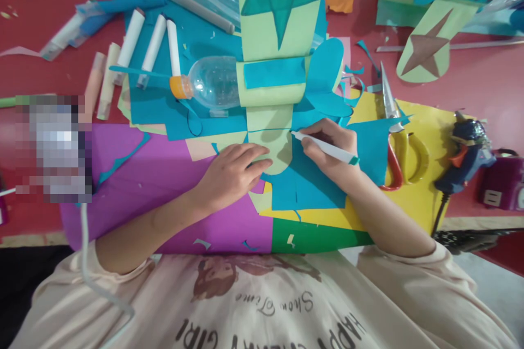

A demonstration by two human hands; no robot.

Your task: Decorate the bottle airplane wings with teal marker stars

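green paper strip (270, 117) has l hand (235, 174) loosely spread atop, r hand (344, 142) pinching white marker (327, 148), w/ bottle (215, 83) & scissors (388, 98) nearby.

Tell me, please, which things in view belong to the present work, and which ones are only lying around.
In use:
green-ended marker, in the right hand
pale green paper tab, under the left hand
probably the orange-capped plastic bottle

Lying about, apparently:
scissors with red and yellow handles
hot glue gun
three white markers
cutout with brown star
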